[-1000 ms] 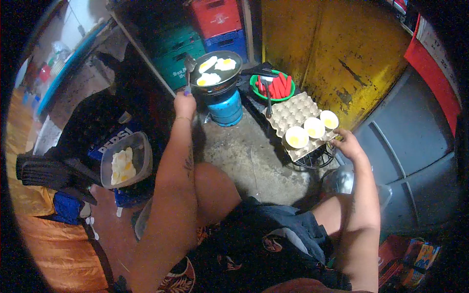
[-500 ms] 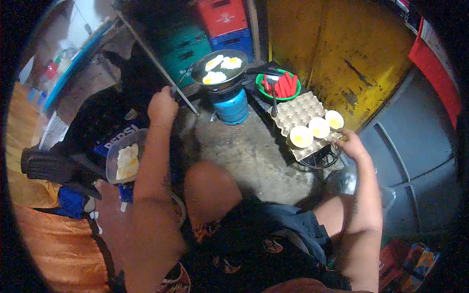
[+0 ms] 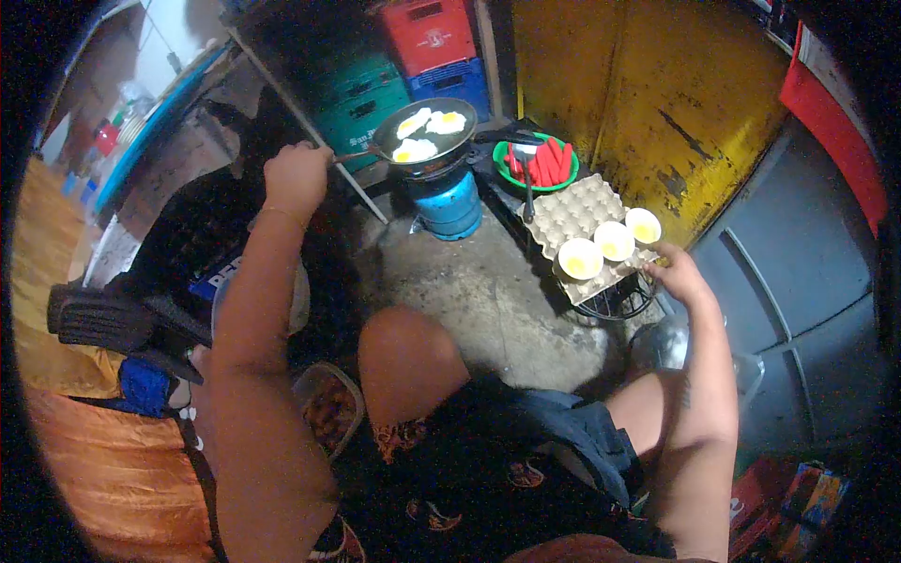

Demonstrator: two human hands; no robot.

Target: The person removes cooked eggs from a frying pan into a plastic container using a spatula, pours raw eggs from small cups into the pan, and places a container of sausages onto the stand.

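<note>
My left hand (image 3: 297,178) is closed, held left of the black frying pan (image 3: 450,139); what it grips, if anything, is hidden. Several fried eggs (image 3: 445,123) with yellow yolks lie in the pan, which sits over a blue gas canister stove (image 3: 447,208). My right hand (image 3: 678,275) has its fingers curled at the right edge of a cardboard egg tray (image 3: 569,213). Three white bowls (image 3: 614,241), with yellow yolk visible in them, stand in a row on that tray, the farthest one close to my fingers.
A green basket (image 3: 508,177) of red sausages (image 3: 554,164) is behind the tray, with a dark-handled utensil (image 3: 527,199) leaning there. Stacked crates (image 3: 427,36) stand at the back. A container of brown food (image 3: 329,413) sits beside my left knee. A grey metal panel (image 3: 779,272) borders the right.
My left hand has moved slightly up and left, and its forearm has swung left, uncovering the brown food container and covering most of the clear tub. My right hand stays at the tray.
</note>
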